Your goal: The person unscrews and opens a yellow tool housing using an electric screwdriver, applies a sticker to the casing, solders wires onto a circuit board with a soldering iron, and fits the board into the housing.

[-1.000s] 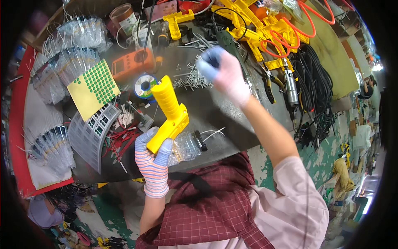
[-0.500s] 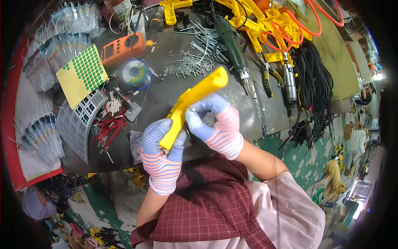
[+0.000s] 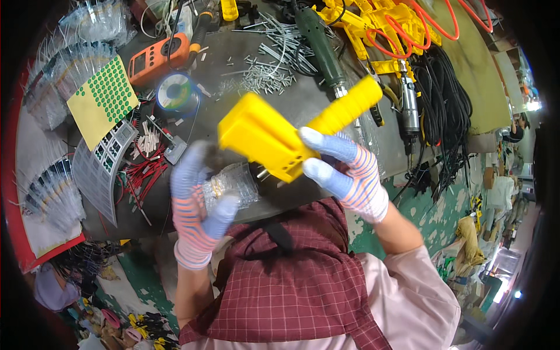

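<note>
My right hand (image 3: 347, 172), in a striped knit glove, grips a yellow plastic tool housing (image 3: 262, 131) between thumb and fingers. The piece is held over the bench, its ribbed handle (image 3: 350, 105) pointing up to the right and its wide boxy end to the left. Apart from it, my gloved left hand (image 3: 198, 204) is blurred, with thumb and fingers spread and nothing held. Just beside that hand lies a clear plastic bag (image 3: 233, 186) with small parts inside.
Loose screws (image 3: 265, 76) lie behind the housing, near a green electric tool (image 3: 319, 49). A solder spool (image 3: 177, 93), an orange meter (image 3: 157, 58), red wires (image 3: 143, 175) and a green-dotted sticker sheet (image 3: 105, 102) sit left. Black cables (image 3: 443, 99) and a silver air screwdriver (image 3: 410, 108) are right.
My left hand has let go of the housing and moved left, its fingers opening. The right hand has moved right and turned the housing, so its broad side now shows.
</note>
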Tool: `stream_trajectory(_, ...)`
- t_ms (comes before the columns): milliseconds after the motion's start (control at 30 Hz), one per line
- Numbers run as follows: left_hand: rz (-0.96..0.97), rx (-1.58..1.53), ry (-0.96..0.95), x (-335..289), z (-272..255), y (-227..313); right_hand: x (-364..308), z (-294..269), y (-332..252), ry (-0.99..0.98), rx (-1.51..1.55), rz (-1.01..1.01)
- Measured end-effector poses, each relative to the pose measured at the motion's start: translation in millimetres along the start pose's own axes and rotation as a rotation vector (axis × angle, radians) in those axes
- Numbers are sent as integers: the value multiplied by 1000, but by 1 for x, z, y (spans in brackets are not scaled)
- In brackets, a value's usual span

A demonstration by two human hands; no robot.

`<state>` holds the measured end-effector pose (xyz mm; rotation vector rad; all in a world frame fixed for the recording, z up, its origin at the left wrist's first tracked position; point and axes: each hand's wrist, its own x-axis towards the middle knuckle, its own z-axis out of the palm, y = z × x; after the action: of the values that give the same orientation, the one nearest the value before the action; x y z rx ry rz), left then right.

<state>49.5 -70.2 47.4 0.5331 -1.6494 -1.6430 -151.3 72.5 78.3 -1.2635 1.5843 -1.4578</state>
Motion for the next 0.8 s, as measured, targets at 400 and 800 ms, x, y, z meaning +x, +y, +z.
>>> stream_trajectory(400,228,1021,-251,-2,11,-33,-23,41,38,393,579,487)
stream_trajectory(800,282,1050,-272,-3,11,-38,-48,77,50,193,-84,192)
